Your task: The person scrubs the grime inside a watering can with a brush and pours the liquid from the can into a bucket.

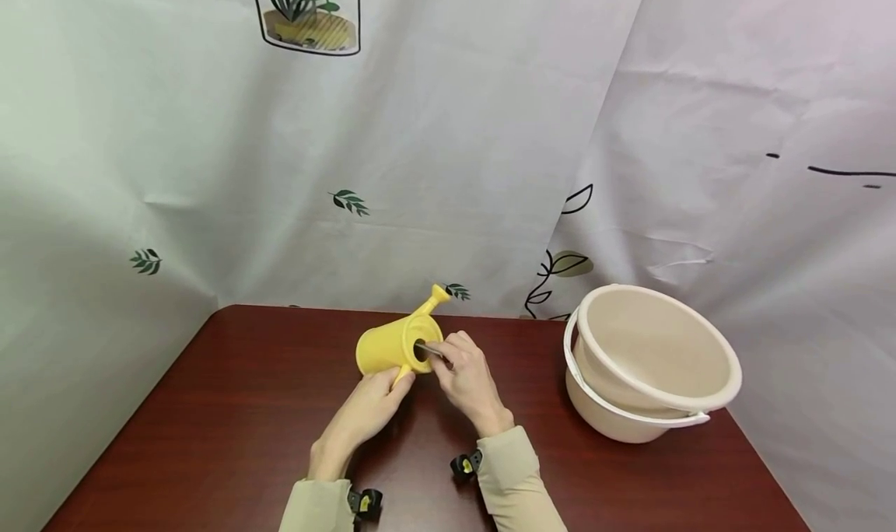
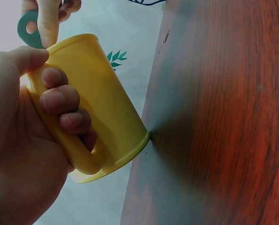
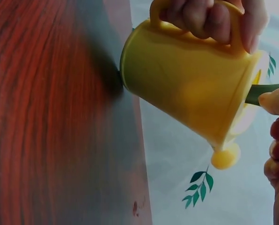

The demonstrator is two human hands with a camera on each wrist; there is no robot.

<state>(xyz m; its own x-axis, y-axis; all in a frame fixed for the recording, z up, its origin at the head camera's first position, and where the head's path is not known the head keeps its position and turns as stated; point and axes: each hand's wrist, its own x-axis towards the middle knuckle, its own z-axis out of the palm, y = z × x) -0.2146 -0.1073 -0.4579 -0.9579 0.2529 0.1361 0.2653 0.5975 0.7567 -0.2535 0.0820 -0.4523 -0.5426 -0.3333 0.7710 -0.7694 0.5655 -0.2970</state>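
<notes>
A yellow watering can (image 1: 381, 348) is tilted above the dark red table, its spout pointing away and its mouth turned to the right. My left hand (image 1: 371, 407) grips the can's handle, with fingers curled round it in the left wrist view. With thumb and fingers my right hand (image 1: 467, 378) pinches a dark green handle (image 3: 255, 93) that reaches into the can's mouth. In the left wrist view the handle's end (image 2: 23, 29) is rounded with a hole through it. Whatever is on the other end of that handle is hidden inside the can.
Two cream basins stand at the table's right side, the upper basin (image 1: 654, 349) resting tilted in the lower basin (image 1: 616, 419), which has a carrying handle. A pale cloth (image 1: 420, 127) with leaf prints hangs behind the table (image 1: 231, 407).
</notes>
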